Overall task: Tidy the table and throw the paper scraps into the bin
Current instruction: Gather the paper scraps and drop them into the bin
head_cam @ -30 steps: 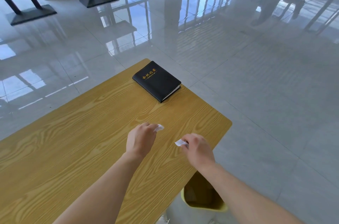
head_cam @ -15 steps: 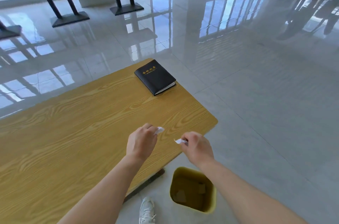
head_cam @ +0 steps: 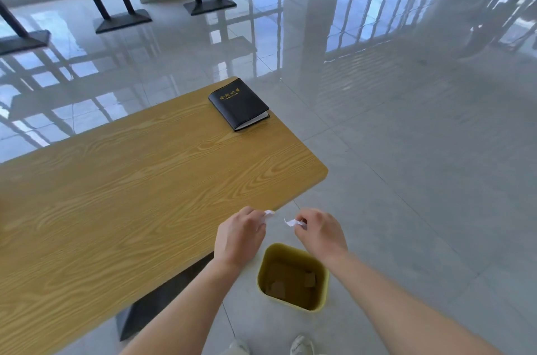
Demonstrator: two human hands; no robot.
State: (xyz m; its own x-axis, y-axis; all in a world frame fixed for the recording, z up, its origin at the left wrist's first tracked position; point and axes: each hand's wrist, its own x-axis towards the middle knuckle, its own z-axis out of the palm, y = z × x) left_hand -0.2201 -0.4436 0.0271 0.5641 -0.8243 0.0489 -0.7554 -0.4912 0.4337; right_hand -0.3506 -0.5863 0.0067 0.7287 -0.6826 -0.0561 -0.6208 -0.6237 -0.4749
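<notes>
My left hand (head_cam: 239,235) pinches a small white paper scrap (head_cam: 268,213) at the near right corner of the wooden table (head_cam: 116,194). My right hand (head_cam: 321,234) pinches a second white scrap (head_cam: 292,222) just off the table's edge. Both hands hover above and slightly behind the yellow bin (head_cam: 293,276), which stands on the floor beside the table and holds a few brownish scraps. A black notebook (head_cam: 239,103) with gold lettering lies closed at the table's far right corner.
Glossy grey tiled floor (head_cam: 421,165) spreads to the right and beyond the table. Black table legs on flat bases (head_cam: 122,20) stand further back. My two shoes (head_cam: 302,346) show at the bottom edge, near the bin and the table's dark base (head_cam: 162,299).
Both hands, each holding its scrap, have drawn back from over the tabletop to its near edge, above the bin. The view has pulled back, so the whole bin shows.
</notes>
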